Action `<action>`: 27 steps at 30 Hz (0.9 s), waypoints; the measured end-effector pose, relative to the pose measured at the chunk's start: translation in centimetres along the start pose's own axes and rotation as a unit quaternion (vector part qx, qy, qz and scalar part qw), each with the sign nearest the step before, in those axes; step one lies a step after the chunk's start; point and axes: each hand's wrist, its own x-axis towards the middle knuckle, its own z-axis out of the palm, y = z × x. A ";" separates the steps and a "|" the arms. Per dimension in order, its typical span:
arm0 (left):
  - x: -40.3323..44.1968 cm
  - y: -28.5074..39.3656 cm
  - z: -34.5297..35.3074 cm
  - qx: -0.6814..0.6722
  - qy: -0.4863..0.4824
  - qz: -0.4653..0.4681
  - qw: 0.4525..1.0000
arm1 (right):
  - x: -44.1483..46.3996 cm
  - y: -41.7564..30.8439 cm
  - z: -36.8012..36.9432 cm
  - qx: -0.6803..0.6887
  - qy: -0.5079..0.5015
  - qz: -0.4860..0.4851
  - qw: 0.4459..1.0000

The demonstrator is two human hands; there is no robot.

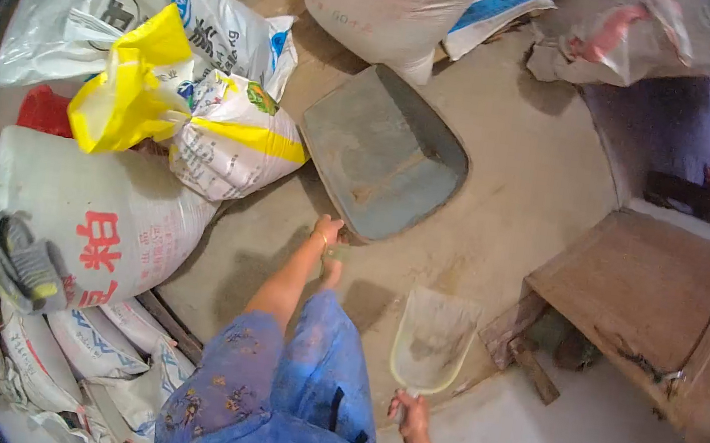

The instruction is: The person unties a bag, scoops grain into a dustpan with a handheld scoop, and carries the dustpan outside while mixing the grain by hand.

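Observation:
My left hand (pixel 327 229) reaches down to the near corner of a grey tub (pixel 395 186), its fingers closed at the rim and partly hidden. The tub has rounded corners and sits on the floor with its open side towards me; some brownish residue marks its inside. On the other side of my body, my right hand (pixel 412 415) is closed round the short handle of a dustpan (pixel 434 344). The dustpan is whitish and see-through with a pale yellow edge, and its wide mouth points away from me. A bare foot (pixel 331 270) shows just below my left hand.
Stuffed sacks crowd the left: a white one with red characters (pixel 134 228), a yellow-and-white tied one (pixel 245 140) and a large white bag (pixel 132 4). Another full sack (pixel 383 6) stands behind the tub. A brown wooden board (pixel 633 289) juts in at right.

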 end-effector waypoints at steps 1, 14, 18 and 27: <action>0.9 1.4 0.2 -0.023 0.067 0.013 0.997 | 0.4 0.0 0.4 0.007 0.020 0.021 1.000; 10.8 3.0 5.6 -0.224 0.180 -0.063 0.956 | 0.7 -3.7 1.7 0.017 0.080 0.111 0.990; 6.6 5.2 7.4 -0.100 0.223 0.023 0.970 | 0.3 -5.7 0.8 0.000 0.051 0.074 0.996; -15.0 -1.6 5.1 -0.136 0.244 0.058 0.959 | -6.6 -12.0 -3.7 -0.230 -0.090 -0.167 0.955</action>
